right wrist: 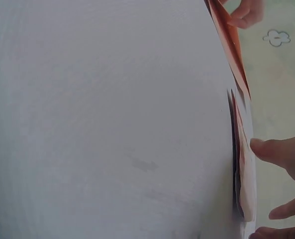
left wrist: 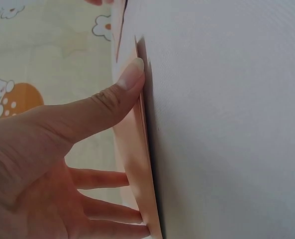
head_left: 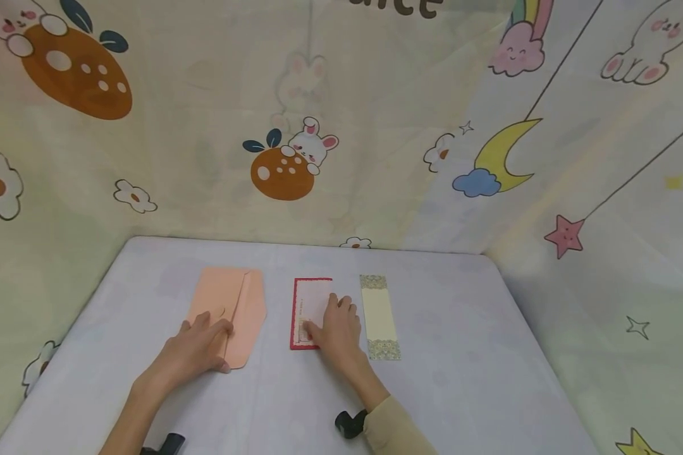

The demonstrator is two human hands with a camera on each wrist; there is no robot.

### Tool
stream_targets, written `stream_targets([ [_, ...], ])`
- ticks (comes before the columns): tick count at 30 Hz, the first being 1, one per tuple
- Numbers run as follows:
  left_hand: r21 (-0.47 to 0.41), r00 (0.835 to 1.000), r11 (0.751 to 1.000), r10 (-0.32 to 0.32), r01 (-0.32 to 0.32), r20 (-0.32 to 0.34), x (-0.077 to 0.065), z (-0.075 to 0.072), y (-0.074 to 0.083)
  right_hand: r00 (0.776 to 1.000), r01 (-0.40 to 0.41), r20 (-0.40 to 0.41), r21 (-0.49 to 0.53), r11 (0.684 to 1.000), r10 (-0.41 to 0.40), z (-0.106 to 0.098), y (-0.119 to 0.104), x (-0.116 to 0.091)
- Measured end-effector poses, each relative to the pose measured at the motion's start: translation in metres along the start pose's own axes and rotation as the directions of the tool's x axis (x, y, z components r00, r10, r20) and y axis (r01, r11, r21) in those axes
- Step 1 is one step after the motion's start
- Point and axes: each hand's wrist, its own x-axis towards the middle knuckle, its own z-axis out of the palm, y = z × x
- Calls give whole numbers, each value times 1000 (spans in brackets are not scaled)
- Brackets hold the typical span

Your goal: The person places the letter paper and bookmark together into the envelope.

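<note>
Envelope (head_left: 219, 284) lies on desk (head_left: 449, 379), toward far left corner. Left hand (head_left: 196, 344) rests on it, fingers spread, thumb at near edge. Red-bordered card (head_left: 313, 297) lies to right of envelope. Right hand (head_left: 341, 328) has thumb over card, other fingers apart near right edge; firm contact, cannot tell. Strip (head_left: 379, 313) lies just beside this hand. Papers look light; envelope probably creases easily, card seems stiffer. Better take both by opposite edges, gently.
</note>
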Motion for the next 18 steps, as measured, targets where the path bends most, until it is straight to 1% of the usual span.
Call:
stream_targets([
  [2, 3, 1000, 1000, -3, 3, 0, 0, 0, 0, 1000, -22, 7, -19, 1000, 22, 1, 0, 2],
  [6, 0, 1000, 1000, -2, 2, 4, 0, -1, 2, 997, -63, 32, -24, 998, 64, 2, 0, 5],
  [11, 1, 1000, 1000, 7, -7, -11, 0, -1, 3, 996, -75, 43, -15, 997, 75, -1, 1, 8],
  [14, 2, 1000, 1000, 13, -13, -21, -1, -1, 3, 995, -85, 49, 18, 996, 84, -2, 1, 10],
  [18, -3, 1000, 1000, 8, -8, -19, -2, -2, 2, 993, -110, 60, 95, 989, 105, -1, 1, 11],
])
